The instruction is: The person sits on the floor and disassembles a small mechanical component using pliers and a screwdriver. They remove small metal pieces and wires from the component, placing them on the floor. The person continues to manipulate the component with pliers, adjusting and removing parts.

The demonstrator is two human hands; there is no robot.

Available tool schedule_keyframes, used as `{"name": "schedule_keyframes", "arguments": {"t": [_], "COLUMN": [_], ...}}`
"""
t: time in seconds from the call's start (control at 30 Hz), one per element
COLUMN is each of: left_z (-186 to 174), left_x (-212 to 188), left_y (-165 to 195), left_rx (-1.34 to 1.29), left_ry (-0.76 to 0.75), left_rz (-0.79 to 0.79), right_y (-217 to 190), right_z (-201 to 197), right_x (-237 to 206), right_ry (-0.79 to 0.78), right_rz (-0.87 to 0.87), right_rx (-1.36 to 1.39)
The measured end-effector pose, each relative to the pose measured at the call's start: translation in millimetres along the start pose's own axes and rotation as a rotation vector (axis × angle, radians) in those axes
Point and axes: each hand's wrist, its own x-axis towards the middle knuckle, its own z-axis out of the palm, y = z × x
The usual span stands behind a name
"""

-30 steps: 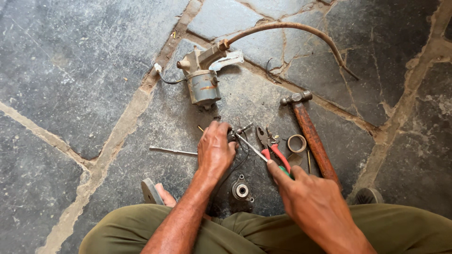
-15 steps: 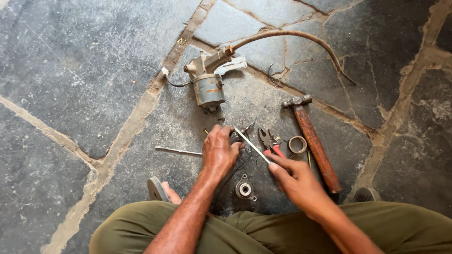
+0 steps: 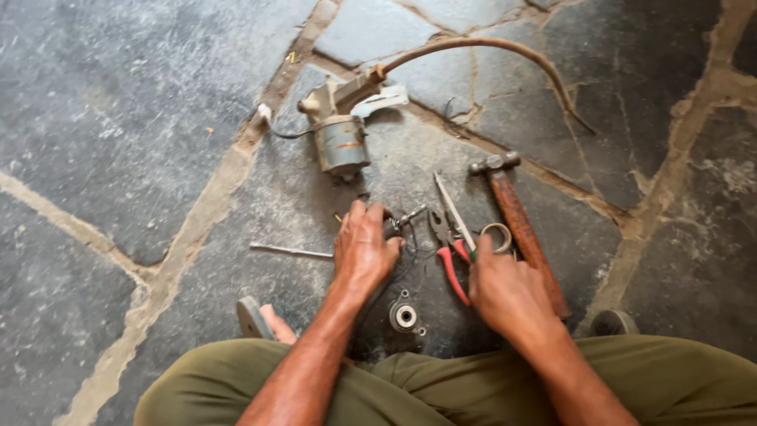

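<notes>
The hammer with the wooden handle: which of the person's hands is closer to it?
The right hand, just beside the hammer on its left side, holding a screwdriver. The left hand is farther left, beyond the red-handled pliers, on a small metal part.

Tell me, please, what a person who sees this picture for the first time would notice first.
Two bare hands meet low in the middle: the left hand covers a small dark metal part, and the right hand holds a thin screwdriver pointing away from the person. Beyond them, on the stone floor, stands a grey motor with a curved hose. A wooden-handled hammer lies right of the hands.
</notes>
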Motion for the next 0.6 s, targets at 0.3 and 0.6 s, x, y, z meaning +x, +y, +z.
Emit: {"name": "schedule_keyframes", "arguments": {"t": [0.3,0.6], "left_z": [-20,-30], "left_x": [-5,-16], "left_y": [44,54], "left_rx": [-0.582,-0.847], "left_ry": [-0.254,-0.337], "left_rz": [-0.017,0.043], "right_y": [1,-14], "right_z": [-12,-9], "right_x": [-3,-10], "right_ry": [0.262,0.288], "right_rz": [-0.046,-0.113], "right_rx": [0.111,0.31]}}
